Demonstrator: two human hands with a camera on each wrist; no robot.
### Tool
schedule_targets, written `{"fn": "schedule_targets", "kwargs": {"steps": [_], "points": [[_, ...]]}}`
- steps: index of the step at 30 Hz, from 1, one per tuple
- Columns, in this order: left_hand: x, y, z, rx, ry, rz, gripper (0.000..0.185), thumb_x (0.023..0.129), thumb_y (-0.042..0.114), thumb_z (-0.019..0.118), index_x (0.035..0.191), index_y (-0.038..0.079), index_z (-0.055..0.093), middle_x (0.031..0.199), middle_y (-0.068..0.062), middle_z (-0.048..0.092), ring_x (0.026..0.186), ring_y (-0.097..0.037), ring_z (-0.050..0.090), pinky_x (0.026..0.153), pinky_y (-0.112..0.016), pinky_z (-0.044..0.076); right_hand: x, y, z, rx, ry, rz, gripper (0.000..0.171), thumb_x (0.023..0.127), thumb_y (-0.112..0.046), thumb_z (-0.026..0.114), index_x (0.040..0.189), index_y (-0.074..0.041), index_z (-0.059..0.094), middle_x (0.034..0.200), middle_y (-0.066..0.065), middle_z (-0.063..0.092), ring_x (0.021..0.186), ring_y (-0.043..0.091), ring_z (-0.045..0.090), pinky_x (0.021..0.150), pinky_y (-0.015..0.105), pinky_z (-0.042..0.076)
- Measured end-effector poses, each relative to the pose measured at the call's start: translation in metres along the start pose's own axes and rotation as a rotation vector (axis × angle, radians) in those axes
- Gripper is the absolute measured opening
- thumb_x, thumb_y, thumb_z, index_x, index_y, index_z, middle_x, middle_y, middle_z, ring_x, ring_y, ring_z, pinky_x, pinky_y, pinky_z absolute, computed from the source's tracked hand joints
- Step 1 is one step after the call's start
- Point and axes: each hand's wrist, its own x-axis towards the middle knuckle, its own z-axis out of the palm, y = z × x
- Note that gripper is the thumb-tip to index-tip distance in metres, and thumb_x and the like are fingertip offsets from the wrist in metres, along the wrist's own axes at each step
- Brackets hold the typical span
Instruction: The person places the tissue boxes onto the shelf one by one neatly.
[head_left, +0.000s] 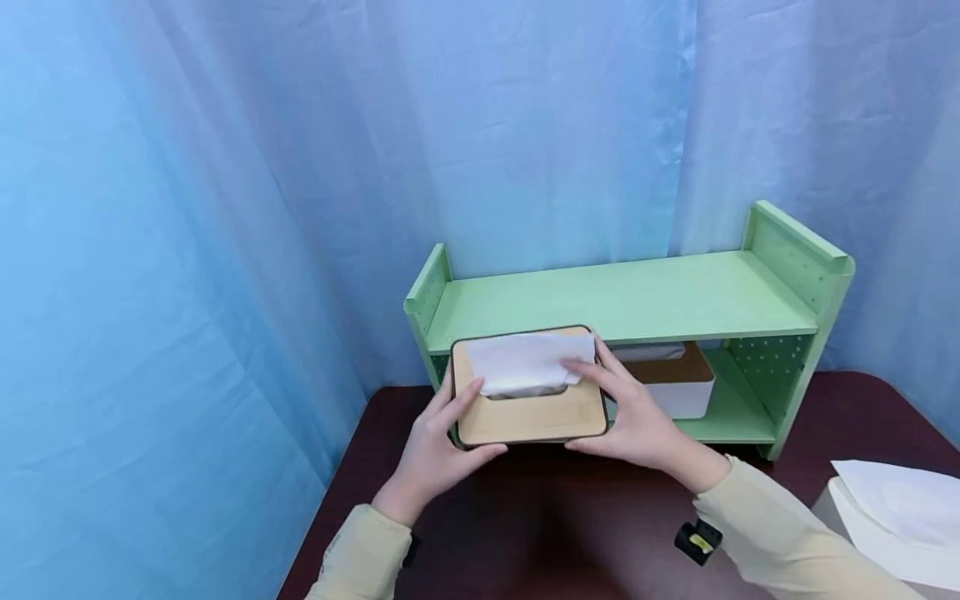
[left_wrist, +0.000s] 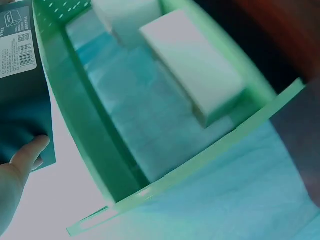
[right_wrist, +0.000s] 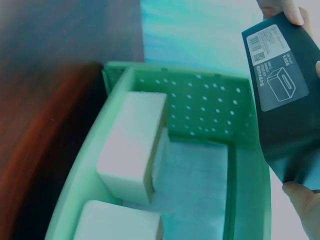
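Note:
Both hands hold a tissue box (head_left: 536,429) with a light wooden lid and a dark body, in front of the green shelf in the head view. A white tissue (head_left: 517,358) sticks out of the lid's slot. My left hand (head_left: 431,454) grips the box's left end. My right hand (head_left: 637,421) grips the right end, with a finger lying over the tissue. In the right wrist view the dark tissue box (right_wrist: 280,125) shows a printed label. The left wrist view catches my left thumb (left_wrist: 30,152) against the dark surface.
The green two-tier shelf (head_left: 637,292) stands on the dark table (head_left: 525,533) before a blue curtain (head_left: 555,125). A white tissue box (head_left: 678,396) with a brown lid sits on its lower tier, beside another white box (right_wrist: 117,222). At the right front is a white container (head_left: 877,542) topped with paper.

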Motion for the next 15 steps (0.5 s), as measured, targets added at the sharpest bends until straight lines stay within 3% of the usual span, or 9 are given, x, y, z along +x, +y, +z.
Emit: {"fn": "schedule_targets", "kwargs": {"steps": [4,8,15], "points": [[0.015,-0.006,-0.003,-0.066,-0.038,-0.075,0.083,0.066,0.015,0.086,0.139,0.007,0.047,0.152,-0.027,0.021,0.136,-0.038,0.034,0.093,-0.044,0.048,0.013,0.004,-0.001,0.032,0.001,0.049,0.085,0.061,-0.012,0.089,0.136,-0.012,0.049,0.156,0.026,0.007,0.136,0.051,0.023,0.09,0.058,0.045],[0.019,-0.015,-0.001,-0.13,-0.084,-0.159,0.081,0.069,0.012,0.084,0.14,0.007,0.046,0.153,-0.022,0.023,0.139,-0.035,0.029,0.097,-0.045,0.045,0.016,0.011,0.003,0.046,-0.003,0.086,0.085,0.063,-0.015,0.089,0.137,-0.01,0.048,0.158,0.021,0.006,0.137,0.05,0.021,0.093,0.06,0.041],[0.024,-0.023,0.0,-0.164,-0.092,-0.215,0.079,0.072,0.013,0.083,0.141,0.011,0.046,0.154,-0.022,0.021,0.142,-0.036,0.023,0.098,-0.045,0.044,0.024,0.013,0.004,0.062,-0.002,0.125,0.083,0.065,-0.019,0.088,0.137,-0.013,0.048,0.159,0.014,0.005,0.139,0.046,0.021,0.092,0.061,0.041]]}}
